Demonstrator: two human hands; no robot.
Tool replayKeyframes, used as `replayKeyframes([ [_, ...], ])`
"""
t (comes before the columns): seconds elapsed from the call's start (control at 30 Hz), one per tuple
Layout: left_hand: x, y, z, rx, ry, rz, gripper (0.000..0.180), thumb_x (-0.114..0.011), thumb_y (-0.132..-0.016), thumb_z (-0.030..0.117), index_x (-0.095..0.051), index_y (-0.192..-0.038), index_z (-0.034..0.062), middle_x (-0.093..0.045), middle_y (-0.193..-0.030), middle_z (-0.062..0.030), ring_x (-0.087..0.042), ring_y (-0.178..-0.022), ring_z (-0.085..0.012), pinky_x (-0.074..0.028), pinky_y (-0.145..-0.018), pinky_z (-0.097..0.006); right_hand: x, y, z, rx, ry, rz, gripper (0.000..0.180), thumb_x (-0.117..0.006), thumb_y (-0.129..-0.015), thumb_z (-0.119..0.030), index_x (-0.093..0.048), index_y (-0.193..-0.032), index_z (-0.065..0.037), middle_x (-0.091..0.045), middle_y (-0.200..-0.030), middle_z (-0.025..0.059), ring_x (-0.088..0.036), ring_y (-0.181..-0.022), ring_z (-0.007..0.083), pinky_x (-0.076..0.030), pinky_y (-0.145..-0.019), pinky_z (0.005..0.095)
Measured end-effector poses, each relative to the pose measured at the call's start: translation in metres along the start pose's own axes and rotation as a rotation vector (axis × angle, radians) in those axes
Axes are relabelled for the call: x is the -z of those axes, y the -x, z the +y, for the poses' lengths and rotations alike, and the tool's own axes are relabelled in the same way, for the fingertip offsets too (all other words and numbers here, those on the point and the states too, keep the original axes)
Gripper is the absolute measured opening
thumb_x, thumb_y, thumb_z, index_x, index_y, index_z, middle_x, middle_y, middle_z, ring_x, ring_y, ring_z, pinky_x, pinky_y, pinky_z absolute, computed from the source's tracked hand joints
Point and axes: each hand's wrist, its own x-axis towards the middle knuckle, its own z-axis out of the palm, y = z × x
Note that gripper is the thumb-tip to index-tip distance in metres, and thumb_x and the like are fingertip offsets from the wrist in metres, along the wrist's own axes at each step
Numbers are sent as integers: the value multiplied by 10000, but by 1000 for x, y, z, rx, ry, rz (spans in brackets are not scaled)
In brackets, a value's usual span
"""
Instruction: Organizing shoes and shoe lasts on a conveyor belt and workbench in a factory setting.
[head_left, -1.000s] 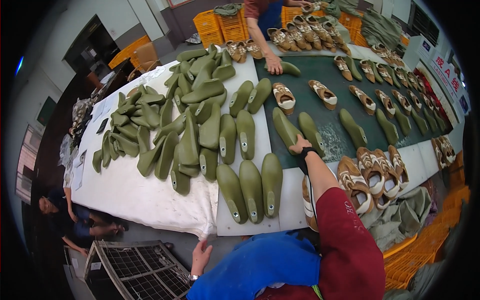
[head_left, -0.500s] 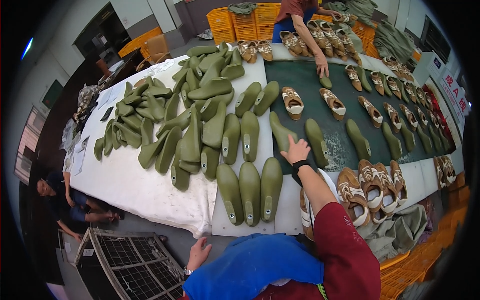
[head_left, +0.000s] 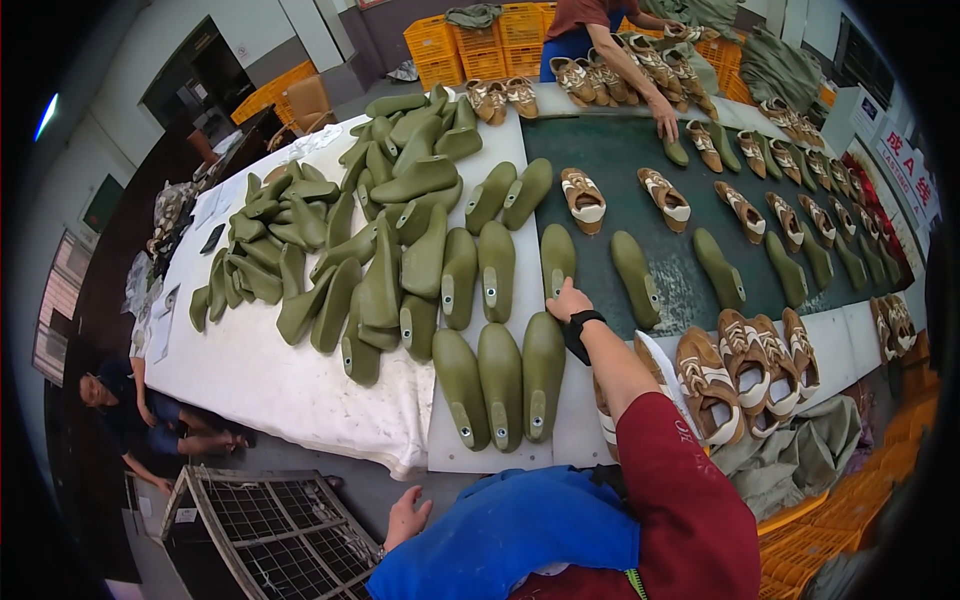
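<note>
My right hand [head_left: 568,300], a black watch on its wrist, reaches over the table, and its fingers curl on the heel end of a green shoe last [head_left: 557,255] that lies at the left edge of the dark green mat [head_left: 620,165]. Three more green lasts [head_left: 500,385] lie side by side on the white board just to the hand's left. My left hand [head_left: 405,515] hangs below the table's front edge, fingers apart and holding nothing.
A big heap of green lasts [head_left: 380,230] covers the white cloth at left. Brown-and-white shoes [head_left: 745,370] sit in rows on the right. A co-worker's hand [head_left: 665,125] reaches onto the mat at the far side. A wire crate [head_left: 260,530] stands below; a person [head_left: 110,400] crouches beside it.
My right hand has moved a little left and nearer along the mat's edge, to the heel of the leftmost last. The view has shifted slightly. The co-worker's hand has moved along the far side.
</note>
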Motion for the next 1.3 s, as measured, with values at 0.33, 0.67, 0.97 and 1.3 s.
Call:
replayKeyframes([
  [0.33,-5,-14,12,-84,-4,-39,419,-635,-778,240,-541,-1134,40,-619,-1018,-185,-591,-930,-353,-469,-801,-399,9,3,3,-70,-187,-63,627,-547,-753,-255,-306,-1266,14,-568,-1104,252,-560,-1034,362,-444,-888,411],
  [0.67,-1,-21,27,-138,-51,-108,412,-632,-779,235,-546,-1130,38,-619,-1016,-189,-593,-927,-355,-470,-798,-402,3,-8,27,87,-114,30,634,-565,-742,-287,-339,-1274,-27,-569,-1100,244,-558,-1025,368,-447,-878,424],
  [0.97,0,-16,28,-134,-53,-69,402,-636,-777,233,-551,-1113,30,-619,-989,-202,-592,-921,-360,-473,-794,-407,6,-3,21,37,-78,47,598,-558,-754,-283,-353,-1262,-42,-571,-1106,230,-561,-1021,365,-445,-881,430],
  [1.3,0,-12,23,-102,-58,-106,407,-631,-779,244,-551,-1119,36,-620,-986,-203,-590,-925,-364,-472,-799,-411,9,-6,21,44,-47,4,654,-559,-756,-291,-318,-1317,-55,-565,-1121,229,-552,-1041,355,-439,-892,417],
])
